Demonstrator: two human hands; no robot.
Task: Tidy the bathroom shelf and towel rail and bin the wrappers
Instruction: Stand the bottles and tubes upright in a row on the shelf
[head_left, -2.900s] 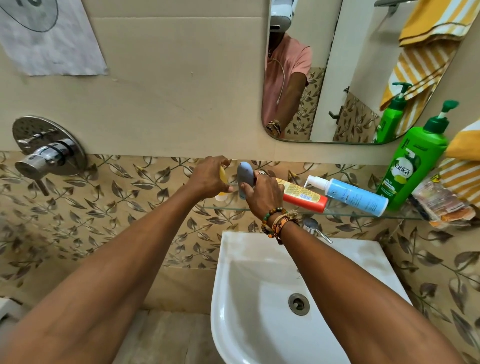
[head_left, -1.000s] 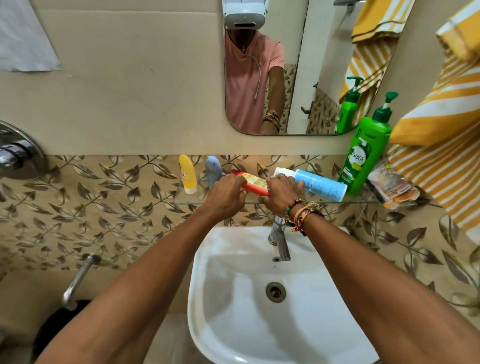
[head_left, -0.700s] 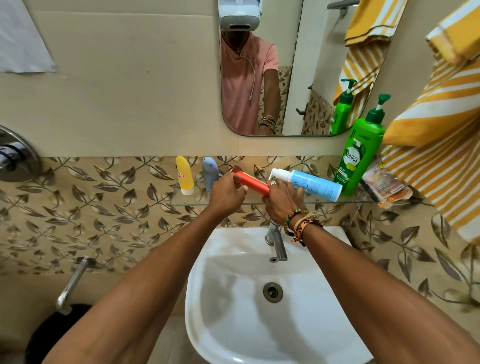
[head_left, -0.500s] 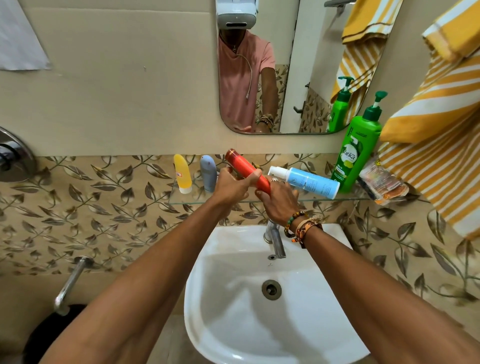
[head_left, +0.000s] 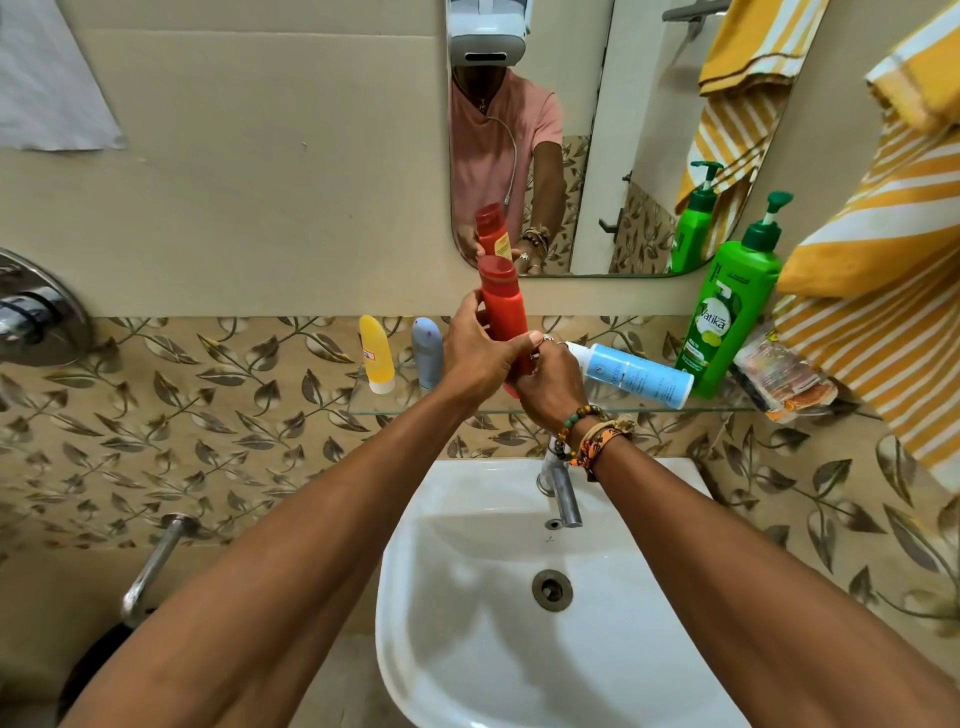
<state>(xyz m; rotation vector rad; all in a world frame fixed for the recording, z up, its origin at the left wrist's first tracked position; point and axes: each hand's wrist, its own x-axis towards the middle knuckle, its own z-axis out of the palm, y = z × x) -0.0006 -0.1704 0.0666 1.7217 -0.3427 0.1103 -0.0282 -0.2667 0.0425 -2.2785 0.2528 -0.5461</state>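
One white basin (head_left: 467, 649) filled the lower middle of the view, with a tap (head_left: 561, 488) at its back rim. At the right hung a yellow striped towel (head_left: 883, 322), its folds close to the right end of the shelf (head_left: 395, 402). Above, the mirror (head_left: 623, 130) reflected the person and two of the bottles. The glass shelf ran along the leaf-patterned tiles between mirror and basin. Near its right end stood the green bottle (head_left: 727, 332), upright, pump on top. At mid-shelf the red bottle (head_left: 501, 312) was held nearly upright, cap uppermost and level with the mirror's lower edge; whether its base touched the glass could not be told. The left hand (head_left: 475, 358) curled round the middle of this bottle from the left, and the right hand (head_left: 550, 389), bracelets at the wrist, clasped its lower end. Just right of the hands the blue bottle (head_left: 636, 374) lay on its side, base beside the green bottle. The wrappers (head_left: 784, 379) lay at the far right end of the shelf. Left of the hands, the yellow tube (head_left: 376, 356) and grey tube (head_left: 427, 353) stood cap-down, side by side.
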